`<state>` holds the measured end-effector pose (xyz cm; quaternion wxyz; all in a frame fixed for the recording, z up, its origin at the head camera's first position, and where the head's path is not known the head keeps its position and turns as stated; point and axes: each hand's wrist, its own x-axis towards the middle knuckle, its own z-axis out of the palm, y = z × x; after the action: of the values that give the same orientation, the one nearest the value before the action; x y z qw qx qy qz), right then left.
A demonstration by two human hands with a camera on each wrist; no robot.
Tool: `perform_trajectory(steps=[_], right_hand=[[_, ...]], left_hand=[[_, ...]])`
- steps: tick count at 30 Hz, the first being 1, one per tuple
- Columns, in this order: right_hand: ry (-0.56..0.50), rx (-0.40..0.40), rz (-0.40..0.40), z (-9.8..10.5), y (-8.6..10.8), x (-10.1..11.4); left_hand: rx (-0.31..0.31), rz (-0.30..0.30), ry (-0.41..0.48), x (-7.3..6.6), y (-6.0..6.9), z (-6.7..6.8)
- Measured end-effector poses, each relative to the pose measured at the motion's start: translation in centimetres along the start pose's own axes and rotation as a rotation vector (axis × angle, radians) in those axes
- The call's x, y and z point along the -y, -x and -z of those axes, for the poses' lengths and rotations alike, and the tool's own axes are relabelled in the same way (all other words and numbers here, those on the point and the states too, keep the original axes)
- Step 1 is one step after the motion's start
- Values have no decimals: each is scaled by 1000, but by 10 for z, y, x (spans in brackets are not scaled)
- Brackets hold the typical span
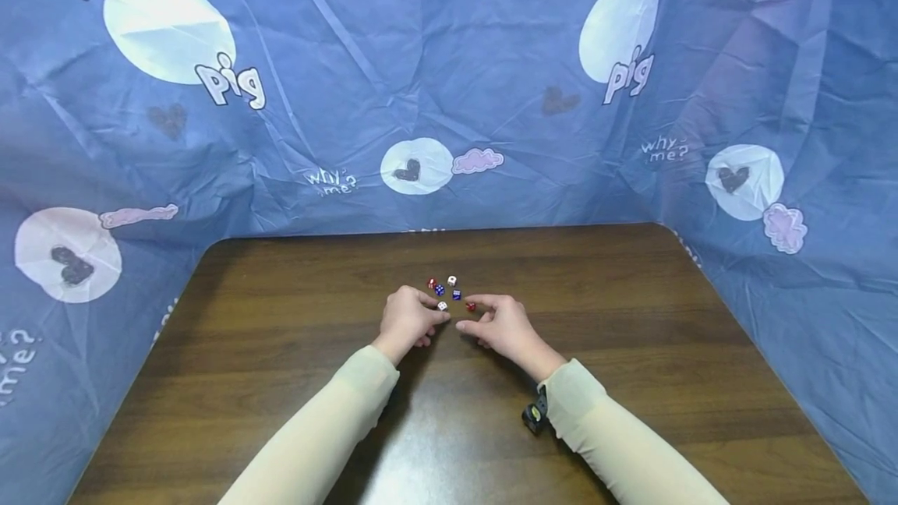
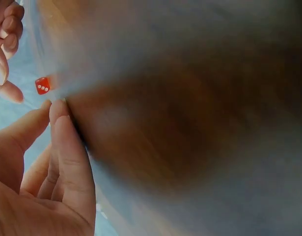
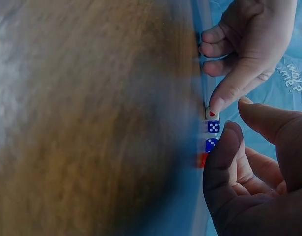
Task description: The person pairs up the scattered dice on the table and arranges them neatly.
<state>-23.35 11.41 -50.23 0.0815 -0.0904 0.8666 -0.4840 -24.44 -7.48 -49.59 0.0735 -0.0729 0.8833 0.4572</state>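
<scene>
two hands over wooden table (image 1: 596,279), far of middle, fingertips toward each other but hands apart. left hand (image 1: 408,316): thumb and index drawn close together at near white die (image 1: 442,305); pinch or just touch, cannot tell, fingers hide the contact. right hand (image 1: 507,326): thumb and index spread with a gap, nothing gripped, index tip just beside right red die (image 1: 471,306); contact not clear.

rest of the dice sit just beyond, on the far side of the fingers: right blue die (image 1: 457,294) between the hands, left blue die (image 1: 440,289) close beside left red die (image 1: 431,283), far white die (image 1: 452,280) farthest. all six loosely bunched on the tabletop.

step in hand, judging: working the two nearest dice, one per hand, probably getting fingers set around them. next move likely calls for right thumb to come in against right red die and a firm, small pinch on near white die, without knocking right blue die. main risk: tiny dice slip or roll into neighbours.
</scene>
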Motion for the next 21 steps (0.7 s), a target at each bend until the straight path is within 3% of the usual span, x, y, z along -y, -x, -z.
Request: perform_trajectory(steps=[10,15,21], right_hand=[[3,9,13,0,1,0],[6,3,16,0,1,-1],[32,-5,38,-4,3,-2]], left_hand=[[-39,-30,-175,-3,-6,-5],[-45,-15,-197,-6,-7,-6],[14,4,-184,-11,-4,-7]])
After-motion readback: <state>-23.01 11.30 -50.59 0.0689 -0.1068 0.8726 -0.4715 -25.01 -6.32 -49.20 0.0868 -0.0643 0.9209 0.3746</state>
